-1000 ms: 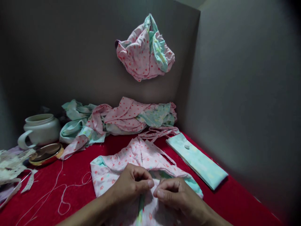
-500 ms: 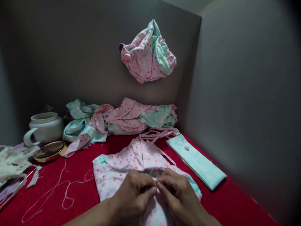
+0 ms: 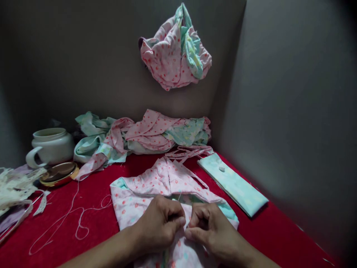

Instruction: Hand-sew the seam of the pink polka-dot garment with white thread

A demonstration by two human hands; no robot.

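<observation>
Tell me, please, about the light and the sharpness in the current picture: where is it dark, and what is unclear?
Head view: the back wall falls into shadow behind the white mug, and the top-right corner is nearly black; head view: the folded mint cloth looks comparatively bright; head view: anything pinched by the left hand or right hand is too small to make out.

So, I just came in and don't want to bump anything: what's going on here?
A person's left hand and right hand are close together over a pink flowered cloth, fingers pinched; what is between them is too small to make out. The cloth lies on a red tabletop, with loose thread to its left and a folded green cloth to its right. A white mug stands at the back left.
</observation>
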